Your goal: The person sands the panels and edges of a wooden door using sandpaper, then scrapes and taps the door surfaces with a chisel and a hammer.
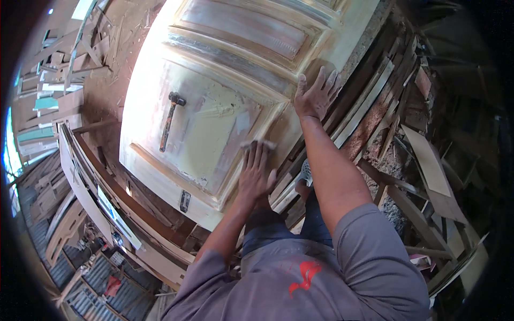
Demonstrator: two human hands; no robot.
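Pressing a pale pad (270, 145) under its fingertips, the left hand (257, 172) is at the trim of a panelled wooden door (213, 140) lying before the person. The right hand (318, 97), wide with fingers spread, is at the door's right edge; contact is unclear. A hammer (171, 121) rests on the door, left of the pad.

Bright light from your left bleaches the upper left edge of the door (214, 125); the boards (426, 158) on your right sit dimmer, and fisheye bending curves your view toward black corners.
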